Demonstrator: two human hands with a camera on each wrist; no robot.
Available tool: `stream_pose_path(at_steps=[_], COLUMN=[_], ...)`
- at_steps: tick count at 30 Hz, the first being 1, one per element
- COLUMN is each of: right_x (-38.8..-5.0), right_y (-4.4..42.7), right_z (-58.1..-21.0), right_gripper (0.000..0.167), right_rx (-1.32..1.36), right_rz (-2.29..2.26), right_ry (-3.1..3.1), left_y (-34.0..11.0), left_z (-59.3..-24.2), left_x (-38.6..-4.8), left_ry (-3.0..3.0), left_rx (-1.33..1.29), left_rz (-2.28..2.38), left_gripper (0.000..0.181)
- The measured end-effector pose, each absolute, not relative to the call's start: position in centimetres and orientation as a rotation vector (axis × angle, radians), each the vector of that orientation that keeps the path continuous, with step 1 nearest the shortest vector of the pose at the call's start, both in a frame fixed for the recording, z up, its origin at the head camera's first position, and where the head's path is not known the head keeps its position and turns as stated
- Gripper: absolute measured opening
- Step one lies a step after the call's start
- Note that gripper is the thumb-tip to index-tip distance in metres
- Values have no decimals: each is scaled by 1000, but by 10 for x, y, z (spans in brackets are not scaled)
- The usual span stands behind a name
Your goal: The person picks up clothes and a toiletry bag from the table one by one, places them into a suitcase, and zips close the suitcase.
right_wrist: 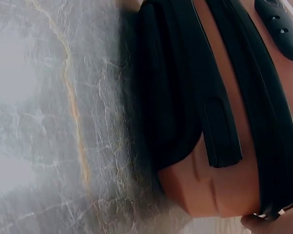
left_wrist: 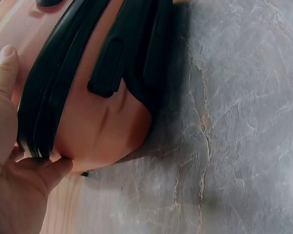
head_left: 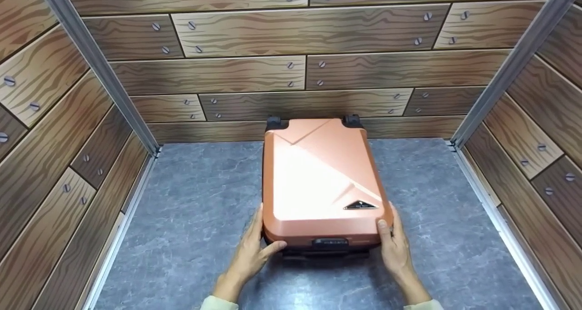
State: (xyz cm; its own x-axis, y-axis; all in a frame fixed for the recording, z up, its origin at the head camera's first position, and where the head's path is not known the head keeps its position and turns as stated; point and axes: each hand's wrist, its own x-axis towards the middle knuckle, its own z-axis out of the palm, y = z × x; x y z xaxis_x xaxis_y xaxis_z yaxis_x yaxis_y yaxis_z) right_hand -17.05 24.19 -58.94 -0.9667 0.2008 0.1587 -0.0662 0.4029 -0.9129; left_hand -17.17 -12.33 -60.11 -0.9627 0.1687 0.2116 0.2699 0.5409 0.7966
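An orange-pink hard-shell suitcase lies flat on the grey marbled surface, its two wheels toward the back wall and a black combination lock on its near end. The left hand grips the near left corner, thumb on the front edge. At the near right corner the right hand holds on, thumb on top. In the left wrist view the left hand's fingers press the suitcase side by the black zipper band. The right wrist view shows the suitcase with only a little of the right hand.
Wood-patterned panels stand behind and at both sides, joined by metal corner posts. Grey marbled floor extends left and right of the suitcase. Metal strips run along the side edges.
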Motion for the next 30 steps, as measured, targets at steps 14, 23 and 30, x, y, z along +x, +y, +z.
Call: stream_pose_path(at_steps=[14,23,30], right_x=[-174,-182,-191], right_y=[262,278,290], right_z=[-588,-590,-593], right_gripper=[58,42,39], right_rx=[-77,-152,-61], right_rz=[1615,1757,1585], right_ry=[-2473,-2429,-2657], left_y=[-111,-113,-109], left_z=[-587,-589,-588], left_x=[-172,-171,-169], left_ry=[-2671,-2650,-2662], left_rx=[-372,-405,-390], left_rz=[-1356,-1267,-1302], left_gripper=[130,124,129])
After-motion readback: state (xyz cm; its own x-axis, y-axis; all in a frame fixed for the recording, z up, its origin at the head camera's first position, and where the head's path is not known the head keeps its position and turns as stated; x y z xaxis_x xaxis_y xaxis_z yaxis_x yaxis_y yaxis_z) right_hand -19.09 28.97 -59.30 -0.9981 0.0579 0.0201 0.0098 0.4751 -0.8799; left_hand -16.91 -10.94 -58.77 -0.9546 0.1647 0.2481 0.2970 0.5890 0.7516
